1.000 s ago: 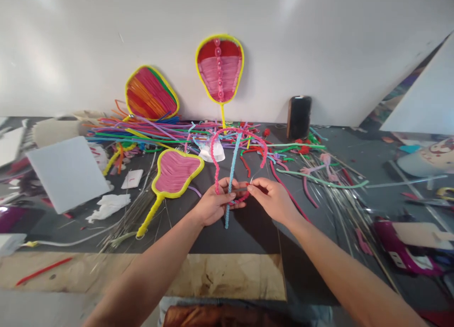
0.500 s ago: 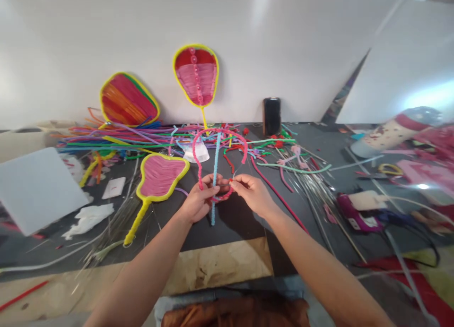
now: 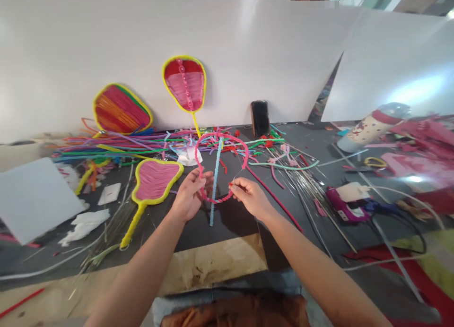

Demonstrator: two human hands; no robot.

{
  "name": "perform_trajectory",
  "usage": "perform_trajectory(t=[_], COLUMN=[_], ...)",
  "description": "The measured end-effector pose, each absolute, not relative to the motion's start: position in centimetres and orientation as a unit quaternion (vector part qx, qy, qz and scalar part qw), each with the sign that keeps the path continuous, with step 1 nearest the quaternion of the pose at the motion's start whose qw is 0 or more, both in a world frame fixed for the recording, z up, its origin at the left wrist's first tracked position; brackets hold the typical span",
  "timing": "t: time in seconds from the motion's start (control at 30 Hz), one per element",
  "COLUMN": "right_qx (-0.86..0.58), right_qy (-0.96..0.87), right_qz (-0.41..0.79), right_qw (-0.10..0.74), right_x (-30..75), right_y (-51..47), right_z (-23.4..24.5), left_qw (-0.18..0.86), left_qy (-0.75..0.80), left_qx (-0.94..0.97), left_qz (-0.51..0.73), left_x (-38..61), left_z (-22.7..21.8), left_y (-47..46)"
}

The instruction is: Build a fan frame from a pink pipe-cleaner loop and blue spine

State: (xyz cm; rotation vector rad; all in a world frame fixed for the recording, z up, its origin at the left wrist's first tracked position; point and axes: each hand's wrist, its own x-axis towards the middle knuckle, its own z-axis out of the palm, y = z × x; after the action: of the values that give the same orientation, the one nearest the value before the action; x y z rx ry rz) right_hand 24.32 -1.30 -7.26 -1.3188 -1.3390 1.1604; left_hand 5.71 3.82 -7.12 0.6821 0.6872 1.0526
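A pink twisted pipe-cleaner loop (image 3: 247, 152) is held up over the table, with a gap on its lower right side. A light blue pipe cleaner (image 3: 215, 176) runs upright across it and sticks out below. My left hand (image 3: 188, 193) grips the loop's left side between thumb and fingers, some fingertips reaching behind it. At the lower right, my right hand (image 3: 251, 198) pinches the loop near its end, where a bit of red shows at the fingertips. A thin wire end appears near the gap.
A pink fan with yellow edging (image 3: 156, 180) lies left of my hands. Two more fans, one pink-red (image 3: 186, 83) and one orange-red (image 3: 122, 110), lean on the wall. Behind are piled pipe cleaners (image 3: 117, 142), a phone (image 3: 260, 119); rightward, wires, a purple glue gun (image 3: 349, 206), a bottle (image 3: 372, 128).
My left hand has shifted slightly left from the blue pipe cleaner to the loop's left side, its fingers loosening. The loop appears more rounded. The camera view has turned a little.
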Motion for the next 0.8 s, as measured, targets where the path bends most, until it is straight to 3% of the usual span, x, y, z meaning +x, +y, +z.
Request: perform_trajectory(t=[0.17, 0.27, 0.5, 0.7, 0.8], right_qx=[-0.493, -0.467, -0.42, -0.426, -0.441], right_qy=[-0.557, -0.573, -0.582, -0.531, -0.523], right_qz=[0.501, 0.518, 0.541, 0.557, 0.54], right_qw=[0.442, 0.431, 0.438, 0.475, 0.491], right_x=[24.7, 24.8, 24.0, 24.6, 24.8], right_y=[-0.8, -0.2, 0.9, 0.5, 0.3], right_z=[-7.1, -6.8, -7.1, -8.8, -9.0], left_qw=[0.65, 0.508, 0.369, 0.321, 0.24], left_qy=[0.384, 0.438, 0.484, 0.488, 0.463], left_qx=[0.338, 0.436, 0.681, 0.715, 0.774], left_qz=[0.563, 0.6, 0.407, 0.385, 0.358], left_x=[4.5, 4.1, 5.3, 6.3, 7.1], left_z=[-5.1, -4.1, -4.3, -4.9, -5.0], left_y=[4.0, 2.5, -1.2, -0.8, -0.2])
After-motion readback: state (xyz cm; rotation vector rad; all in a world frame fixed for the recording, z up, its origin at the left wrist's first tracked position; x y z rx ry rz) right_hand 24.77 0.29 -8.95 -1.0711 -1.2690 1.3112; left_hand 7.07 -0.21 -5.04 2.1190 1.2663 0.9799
